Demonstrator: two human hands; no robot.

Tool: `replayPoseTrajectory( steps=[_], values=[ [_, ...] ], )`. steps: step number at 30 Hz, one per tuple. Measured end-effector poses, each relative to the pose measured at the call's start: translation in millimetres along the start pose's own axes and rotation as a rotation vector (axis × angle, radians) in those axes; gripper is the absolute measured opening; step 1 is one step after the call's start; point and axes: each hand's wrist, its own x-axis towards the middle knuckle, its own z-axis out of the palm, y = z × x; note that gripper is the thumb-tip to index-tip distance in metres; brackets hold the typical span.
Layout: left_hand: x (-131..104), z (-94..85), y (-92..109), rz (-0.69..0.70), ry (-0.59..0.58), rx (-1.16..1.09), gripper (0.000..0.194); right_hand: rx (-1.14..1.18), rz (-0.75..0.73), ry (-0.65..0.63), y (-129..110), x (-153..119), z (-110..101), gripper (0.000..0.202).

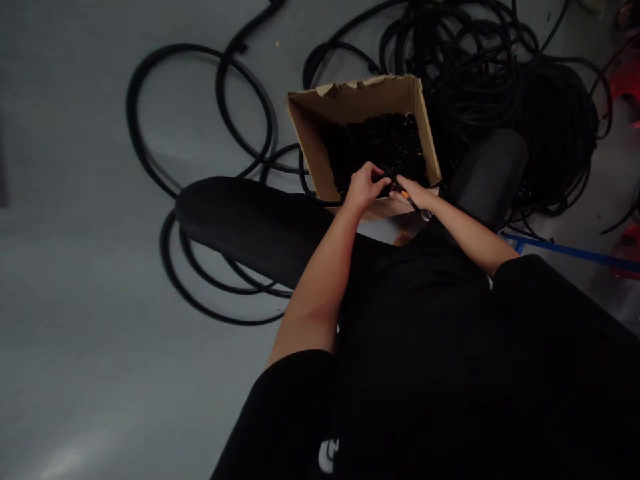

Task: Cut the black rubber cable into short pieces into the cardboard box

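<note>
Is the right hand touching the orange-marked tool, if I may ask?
Touching: the head view shows the right hand with its fingers against the orange-marked tool.

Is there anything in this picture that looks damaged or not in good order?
Yes, two things. The cardboard box has a ragged far edge, seemingly torn. Beside it, black tubing lies in tangled coils on the floor, which looks untidy.
</note>
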Motion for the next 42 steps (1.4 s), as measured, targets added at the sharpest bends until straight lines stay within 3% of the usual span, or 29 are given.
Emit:
replayPoseTrajectory(
  steps=[4, 11, 14, 18, 22, 29, 35, 42],
  values=[
    [0, 0.0, 1, -0.030, -0.001, 0.001, 0.020, 0.052, 0.015, -0.018, 1, -3, 3, 0.041],
    [-3, -5.7, 9, 0.000, 0.028, 0.001, 0.026, -0.004, -0.001, 0.030, -3, -6, 1, 0.029],
    [-2, -5.4, 6, 0.042, 0.043, -0.004, 0.033, -0.059, -0.036, 0.072, -6, -5, -2, 0.027],
    [3, -3.7, -1, -0.001, 0.056, 0.008, 0.032, -0.082, -0.046, 0.097, -10, -4, -4, 0.025],
    [5, -1.6, -6, -0.016, 0.084, -0.014, 0.031, -0.027, 0.008, 0.117, -8, -4, -4, 0.030],
    [-1, -4.9, 5, 0.081, 0.077, -0.089, 0.034, 0.106, 0.136, 0.012, 2, -2, 0, 0.029],
    [-1, -4.8, 8, 0.089, 0.072, -0.136, 0.041, 0.138, 0.072, -0.010, 7, 1, 0, 0.021],
    [-1, -3.6, 4, 0.084, 0.097, -0.102, 0.055, 0.018, -0.055, -0.062, 9, 1, -1, 0.015]
  ],
)
